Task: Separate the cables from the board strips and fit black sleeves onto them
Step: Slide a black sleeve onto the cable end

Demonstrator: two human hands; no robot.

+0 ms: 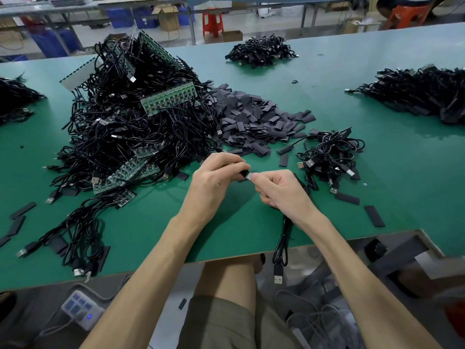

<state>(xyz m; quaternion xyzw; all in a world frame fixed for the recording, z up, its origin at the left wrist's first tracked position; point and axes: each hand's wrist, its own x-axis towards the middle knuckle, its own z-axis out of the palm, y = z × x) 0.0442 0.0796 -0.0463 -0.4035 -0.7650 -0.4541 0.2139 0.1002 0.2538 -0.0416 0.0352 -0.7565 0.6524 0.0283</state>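
Progress: early, by judgement. The left hand (216, 178) curls its fingers (226, 161) round a black sleeve (245, 174); the right hand (281, 191) pinches the cable (283, 235) end at the sleeve's mouth, above the counter (392, 192). A small finished-looking bundle (329, 153) lies to the right. The tangled board-strip heap (130, 122) is left to process, crowding the loose sleeve pile (254, 117).

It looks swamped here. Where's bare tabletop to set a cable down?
Bare green lies right of the small cable bundle toward the table edge, and between the sleeve heap and the right-hand pile. Crowded: the cable-and-board tangle on the left.
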